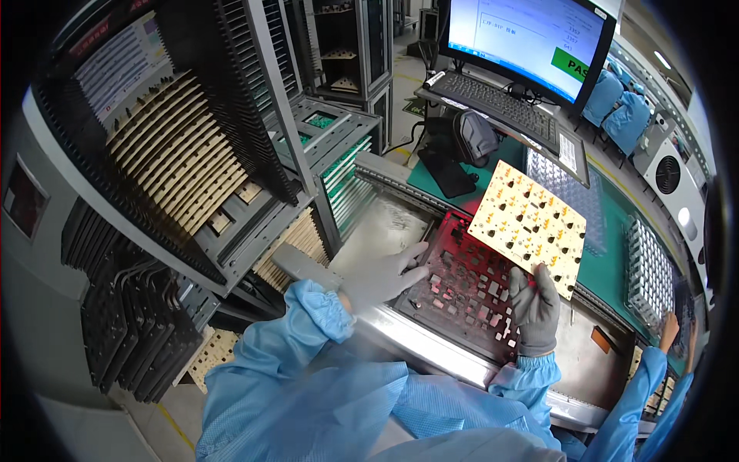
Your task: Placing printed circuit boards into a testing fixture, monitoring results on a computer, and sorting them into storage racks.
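My right hand [536,312], in a grey glove, grips a cream circuit board [527,219] by its near edge, thumb and fingers pinching it. The board is tilted, with rows of dark round parts and orange markings on its face. Below it lies a dark fixture plate [454,308] with many cut-outs, lit red toward its far end and partly hidden by the board. At the plate's left edge is my left hand [383,276], also gloved and slightly blurred, with its fingers apart and nothing in them.
A rack [173,154] of stacked cream boards stands at the left, with black trays [138,323] below. A monitor [531,42] and keyboard [500,104] are at the back. A black pouch [475,137] sits before them. At the right, a co-worker's hand [668,333] is near white trays [650,269].
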### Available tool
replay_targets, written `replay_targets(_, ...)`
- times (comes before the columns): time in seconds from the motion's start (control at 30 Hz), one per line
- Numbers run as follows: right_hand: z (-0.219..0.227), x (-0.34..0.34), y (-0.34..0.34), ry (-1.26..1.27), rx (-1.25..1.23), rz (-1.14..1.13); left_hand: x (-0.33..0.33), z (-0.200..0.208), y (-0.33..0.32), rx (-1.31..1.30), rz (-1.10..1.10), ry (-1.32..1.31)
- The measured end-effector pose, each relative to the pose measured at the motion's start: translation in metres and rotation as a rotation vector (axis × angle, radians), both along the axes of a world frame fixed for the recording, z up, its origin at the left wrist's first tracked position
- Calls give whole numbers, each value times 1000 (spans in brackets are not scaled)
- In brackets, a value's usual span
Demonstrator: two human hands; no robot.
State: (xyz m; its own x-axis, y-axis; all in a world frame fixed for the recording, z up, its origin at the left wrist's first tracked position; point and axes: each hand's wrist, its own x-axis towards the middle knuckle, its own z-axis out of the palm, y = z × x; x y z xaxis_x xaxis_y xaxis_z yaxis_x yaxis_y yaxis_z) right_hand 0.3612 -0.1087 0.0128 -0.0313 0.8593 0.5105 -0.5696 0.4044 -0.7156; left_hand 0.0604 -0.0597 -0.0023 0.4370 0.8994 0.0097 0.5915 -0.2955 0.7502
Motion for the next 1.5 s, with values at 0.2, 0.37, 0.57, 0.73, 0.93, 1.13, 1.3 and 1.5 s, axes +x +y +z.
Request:
replay_targets(0.2,1,1,-12,54,-150,-84,0,7,-4,-44,-8,-101)
replay_targets(0.37,38,-47,-74,332,-749,-106,1,-15,1,259,-25,-433)
replay_targets(0.57,42,-70,-90,477,-893,-51,6,42,-11,658,-436,-177)
replay_targets(0.73,6,-37,-68,796,-958,282,41,21,-4,787,-411,-22)
replay_targets(0.93,24,-37,-75,764,-1011,308,37,9,-3,699,-408,-12)
replay_targets(1.13,48,1,-113,487,-986,284,16,46,5,480,-409,6)
replay_targets(1.3,23,26,-63,-620,-688,-509,-3,30,28,523,-586,78)
replay_targets(1.5,26,69,42,-1566,-115,-961,19,63,50,414,-733,422)
